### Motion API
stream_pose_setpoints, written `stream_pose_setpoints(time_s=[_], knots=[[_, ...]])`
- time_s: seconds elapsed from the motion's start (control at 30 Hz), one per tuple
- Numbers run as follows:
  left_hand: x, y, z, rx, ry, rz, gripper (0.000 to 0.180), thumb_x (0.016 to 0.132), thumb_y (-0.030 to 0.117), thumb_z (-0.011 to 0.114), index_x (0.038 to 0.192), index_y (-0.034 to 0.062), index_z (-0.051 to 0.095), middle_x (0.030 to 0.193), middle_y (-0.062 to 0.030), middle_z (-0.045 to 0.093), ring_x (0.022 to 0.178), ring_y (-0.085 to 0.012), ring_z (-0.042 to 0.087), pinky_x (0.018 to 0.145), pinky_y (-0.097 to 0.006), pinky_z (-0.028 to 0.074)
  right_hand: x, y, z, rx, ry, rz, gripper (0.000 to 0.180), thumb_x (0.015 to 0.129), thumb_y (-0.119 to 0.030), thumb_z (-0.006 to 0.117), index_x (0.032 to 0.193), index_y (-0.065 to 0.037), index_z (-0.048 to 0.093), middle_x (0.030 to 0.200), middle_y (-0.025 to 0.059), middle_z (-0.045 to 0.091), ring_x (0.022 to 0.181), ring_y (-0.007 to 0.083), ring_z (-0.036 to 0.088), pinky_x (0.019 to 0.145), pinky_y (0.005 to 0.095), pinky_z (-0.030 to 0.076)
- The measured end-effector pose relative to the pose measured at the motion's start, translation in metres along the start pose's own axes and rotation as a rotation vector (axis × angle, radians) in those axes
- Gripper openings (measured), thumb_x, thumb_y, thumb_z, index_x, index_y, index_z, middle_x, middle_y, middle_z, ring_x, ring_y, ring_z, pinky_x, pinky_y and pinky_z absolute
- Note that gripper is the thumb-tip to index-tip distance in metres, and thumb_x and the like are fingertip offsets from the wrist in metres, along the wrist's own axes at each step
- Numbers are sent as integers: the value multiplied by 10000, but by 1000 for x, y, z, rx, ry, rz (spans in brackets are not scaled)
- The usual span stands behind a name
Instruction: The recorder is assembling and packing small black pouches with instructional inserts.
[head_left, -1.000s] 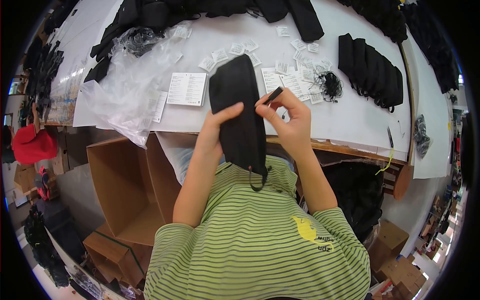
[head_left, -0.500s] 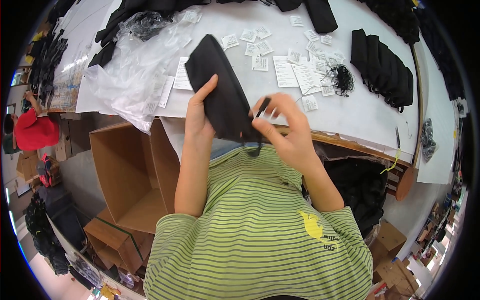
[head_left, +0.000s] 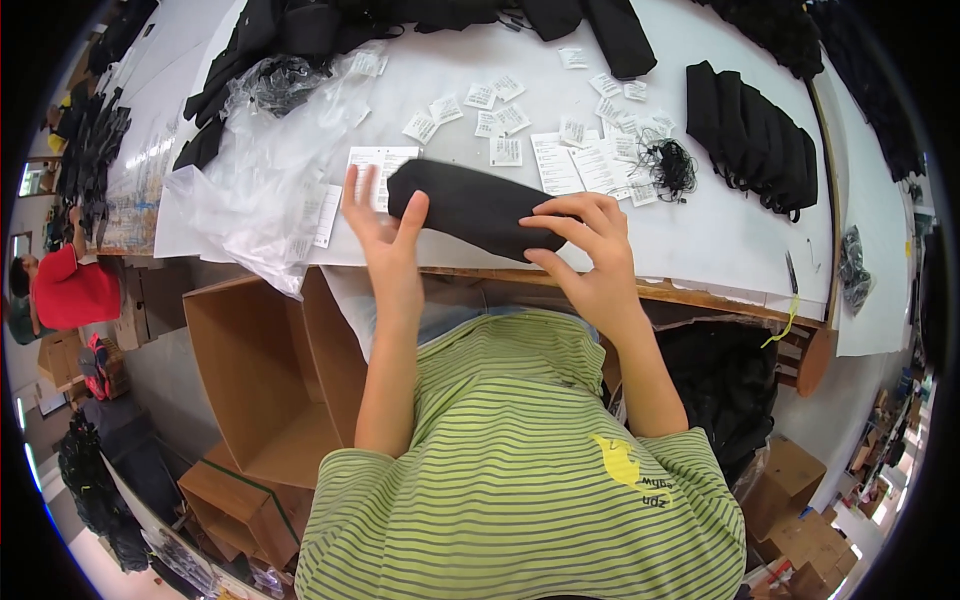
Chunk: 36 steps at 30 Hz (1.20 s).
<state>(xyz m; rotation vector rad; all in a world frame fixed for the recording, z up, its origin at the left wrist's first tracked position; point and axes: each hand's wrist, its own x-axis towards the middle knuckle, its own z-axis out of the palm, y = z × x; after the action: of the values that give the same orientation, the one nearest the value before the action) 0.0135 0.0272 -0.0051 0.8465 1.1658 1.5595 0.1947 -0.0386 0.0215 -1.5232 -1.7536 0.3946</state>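
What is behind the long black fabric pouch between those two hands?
Past the black pouch, a white printed sheet and the white tabletop show; whatever the pouch covers cannot be seen.

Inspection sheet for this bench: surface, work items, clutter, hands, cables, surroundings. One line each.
Surface: white-covered table, wooden near edge.
Job's things: black pouch in hand; row of black pouches overlapping at right.
Clutter: crumpled clear plastic at left; small white tags and printed sheets scattered mid-table.
Hands: left hand has fingers spread, thumb over the pouch's left end; right hand grips its right end.
Cables: tangle of thin black cords; whether electrical, can't tell.
Surroundings: open cardboard box below the table; person in red at far left.
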Motion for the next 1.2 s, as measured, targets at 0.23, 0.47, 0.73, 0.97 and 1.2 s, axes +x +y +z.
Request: stream_pose_setpoints(time_s=[0.23,0.47,0.73,0.97,1.2], knots=[[6,-11,-28,274,-413,-262,443,805,137,738,1202,44,565,1089,-70,555,727,-97,565,605,-214,456,-9,14,-1,-364,70,102,220,825,-178,658,1038,-123,665,1223,42,501,932,213,491,861,358,371],[8,-30,-27,237,-346,-282,360,769,66,752,1050,16,532,1055,-101,522,692,-126,590,527,-226,512,-20,44,38,469,127,507,237,818,-190,705,1001,-47,656,886,26,588,582,79,439,519,211,361],[-5,-14,-19,199,-345,-230,232,851,40,639,1067,30,557,1019,-73,544,682,-131,572,436,-230,436,-16,47,-4,540,-7,666,254,743,-224,778,910,-50,699,572,-31,515,517,37,406,485,222,333],[-19,-2,16,257,-586,-162,246,868,10,609,1107,-4,552,1063,-97,611,512,-103,540,475,-216,450,-15,84,-75,613,39,637,248,747,-186,777,926,-30,702,714,7,645,598,35,523,547,198,404],[64,-4,-34,876,-341,482,346,891,121,587,1212,14,518,1241,-114,544,1133,-234,493,934,-365,392,-26,204,-236,677,950,471,259,823,-201,719,996,-15,669,907,38,679,664,107,625,575,198,455]])
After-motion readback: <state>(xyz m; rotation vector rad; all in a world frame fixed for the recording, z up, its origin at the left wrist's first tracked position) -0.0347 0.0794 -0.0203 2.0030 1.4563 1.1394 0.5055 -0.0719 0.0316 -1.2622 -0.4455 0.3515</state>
